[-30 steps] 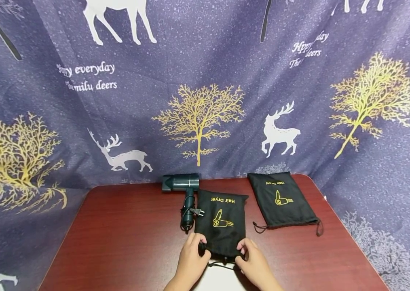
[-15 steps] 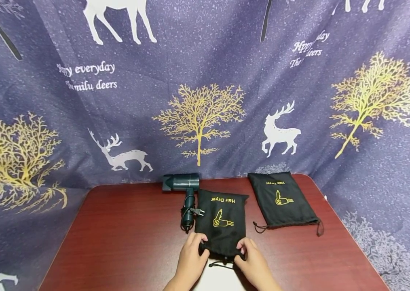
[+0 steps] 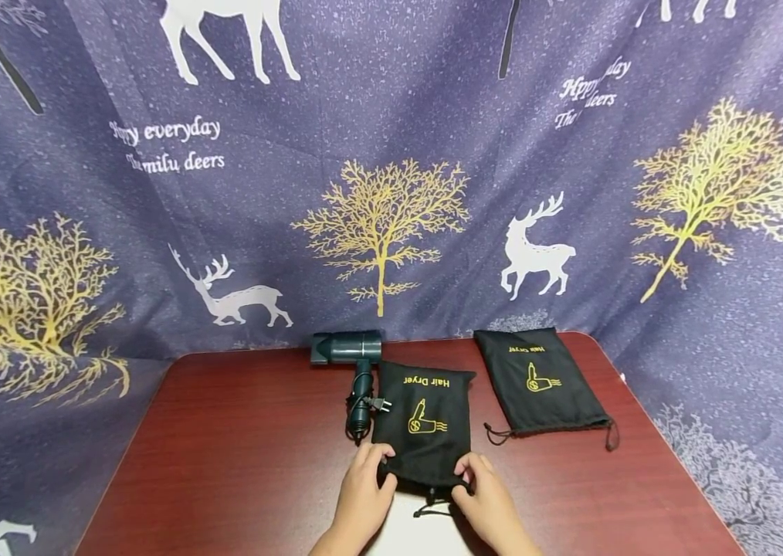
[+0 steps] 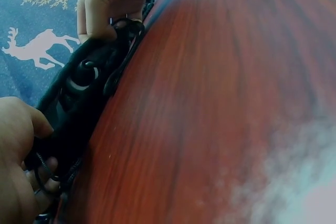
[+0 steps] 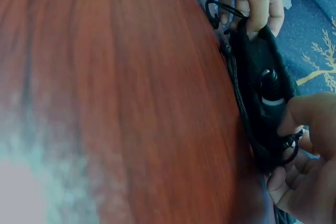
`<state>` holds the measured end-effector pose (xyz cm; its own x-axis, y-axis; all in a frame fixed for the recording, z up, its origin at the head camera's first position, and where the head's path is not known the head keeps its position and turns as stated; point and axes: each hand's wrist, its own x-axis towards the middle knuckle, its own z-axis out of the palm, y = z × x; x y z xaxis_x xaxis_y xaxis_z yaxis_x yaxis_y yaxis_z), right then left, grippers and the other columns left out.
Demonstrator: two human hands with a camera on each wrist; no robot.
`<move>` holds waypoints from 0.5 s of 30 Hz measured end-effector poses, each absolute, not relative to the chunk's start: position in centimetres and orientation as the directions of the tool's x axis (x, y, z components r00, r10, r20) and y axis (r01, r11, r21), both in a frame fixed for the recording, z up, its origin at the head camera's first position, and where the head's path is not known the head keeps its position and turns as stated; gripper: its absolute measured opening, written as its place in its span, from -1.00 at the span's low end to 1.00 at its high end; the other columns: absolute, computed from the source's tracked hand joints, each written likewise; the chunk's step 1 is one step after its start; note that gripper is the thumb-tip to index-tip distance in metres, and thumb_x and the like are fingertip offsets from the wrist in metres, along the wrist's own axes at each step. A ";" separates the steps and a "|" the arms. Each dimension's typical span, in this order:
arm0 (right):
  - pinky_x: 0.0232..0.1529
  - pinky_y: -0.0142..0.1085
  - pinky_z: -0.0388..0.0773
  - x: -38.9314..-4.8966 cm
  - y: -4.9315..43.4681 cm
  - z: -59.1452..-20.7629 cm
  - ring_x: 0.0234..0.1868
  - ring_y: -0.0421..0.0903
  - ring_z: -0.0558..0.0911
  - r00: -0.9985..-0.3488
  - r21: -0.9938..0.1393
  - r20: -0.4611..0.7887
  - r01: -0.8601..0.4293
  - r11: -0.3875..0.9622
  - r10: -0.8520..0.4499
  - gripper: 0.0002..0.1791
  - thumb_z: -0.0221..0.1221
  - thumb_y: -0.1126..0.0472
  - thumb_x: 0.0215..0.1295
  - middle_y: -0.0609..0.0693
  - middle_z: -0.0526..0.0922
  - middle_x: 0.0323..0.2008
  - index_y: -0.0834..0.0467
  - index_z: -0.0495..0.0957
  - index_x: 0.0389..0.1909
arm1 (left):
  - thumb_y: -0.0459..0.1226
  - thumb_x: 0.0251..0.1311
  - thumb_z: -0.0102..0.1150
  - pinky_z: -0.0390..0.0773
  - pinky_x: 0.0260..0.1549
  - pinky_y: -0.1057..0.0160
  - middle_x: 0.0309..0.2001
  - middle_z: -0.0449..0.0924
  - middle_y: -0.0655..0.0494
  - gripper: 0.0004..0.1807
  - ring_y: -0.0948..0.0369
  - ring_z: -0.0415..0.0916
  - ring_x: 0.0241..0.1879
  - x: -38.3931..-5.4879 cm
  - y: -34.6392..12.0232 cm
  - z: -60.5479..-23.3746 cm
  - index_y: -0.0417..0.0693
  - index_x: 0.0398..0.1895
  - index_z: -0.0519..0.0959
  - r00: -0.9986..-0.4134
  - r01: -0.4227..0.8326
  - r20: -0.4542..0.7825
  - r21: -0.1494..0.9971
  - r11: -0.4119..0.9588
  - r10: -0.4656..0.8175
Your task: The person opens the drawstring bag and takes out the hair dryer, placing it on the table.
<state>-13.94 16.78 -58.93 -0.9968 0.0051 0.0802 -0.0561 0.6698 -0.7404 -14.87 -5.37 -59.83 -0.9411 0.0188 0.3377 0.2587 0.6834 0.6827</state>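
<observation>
A black drawstring bag (image 3: 429, 448) with yellow "Hair Dryer" print lies mid-table, its mouth towards me. My left hand (image 3: 364, 490) pinches the left corner of the mouth and my right hand (image 3: 485, 494) the right corner. Between them the mouth gapes in both wrist views. Inside shows a dark handle end (image 5: 270, 90) with a ribbed cord sleeve and a pale ring; the rest is hidden by cloth. Loose drawstring (image 3: 433, 510) hangs from the front edge. Left of the bag lies a dark green hair dryer (image 3: 346, 347), its cord wrapped round the handle.
A second black drawstring bag (image 3: 547, 390) with the same print lies flat at the back right. The plug (image 3: 379, 405) of the green dryer overlaps the near bag's left side. Behind the red-brown table (image 3: 238, 448) hangs a purple printed cloth (image 3: 391, 116).
Both hands keep their hold on the bag's corners, shifting only slightly. The loose drawstring at the mouth has swung a little to the right. The dryer and the far bag stay where they were.
</observation>
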 end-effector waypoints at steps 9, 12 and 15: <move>-0.37 -0.44 0.29 -14.0 17.4 -59.2 -0.45 -0.35 0.30 -0.992 -0.745 0.118 -0.066 0.664 0.033 -0.65 0.25 0.45 -0.11 -0.13 0.38 -0.40 -0.02 0.46 -0.36 | -0.42 -0.06 0.31 0.51 -0.19 0.24 -0.18 0.47 0.31 -0.60 0.36 0.49 -0.20 -14.9 -5.7 -59.8 0.12 -0.12 0.55 -0.947 0.251 0.320 0.701 0.668 0.020; -0.37 -0.44 0.29 -14.0 17.5 -59.2 -0.44 -0.36 0.31 -0.992 -0.741 0.119 -0.067 0.668 0.033 -0.66 0.25 0.44 -0.10 -0.13 0.39 -0.40 -0.02 0.47 -0.35 | -0.42 -0.05 0.30 0.52 -0.17 0.23 -0.17 0.47 0.32 -0.61 0.36 0.49 -0.18 -14.9 -5.8 -59.8 0.12 -0.11 0.55 -0.948 0.249 0.316 0.699 0.671 0.022; -0.37 -0.44 0.30 -13.9 17.6 -59.1 -0.45 -0.36 0.32 -0.993 -0.746 0.111 -0.057 0.663 0.039 -0.66 0.24 0.45 -0.09 -0.14 0.39 -0.39 -0.02 0.47 -0.35 | -0.42 -0.04 0.28 0.52 -0.16 0.24 -0.17 0.47 0.32 -0.61 0.37 0.49 -0.17 -15.0 -5.8 -59.8 0.12 -0.11 0.56 -0.949 0.246 0.314 0.701 0.670 0.021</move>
<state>-13.92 17.57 -59.09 -0.9930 0.0394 0.1113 -0.0574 0.6630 -0.7464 -14.96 -5.85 -59.82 -0.9493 0.0210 0.3137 0.2464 0.6695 0.7007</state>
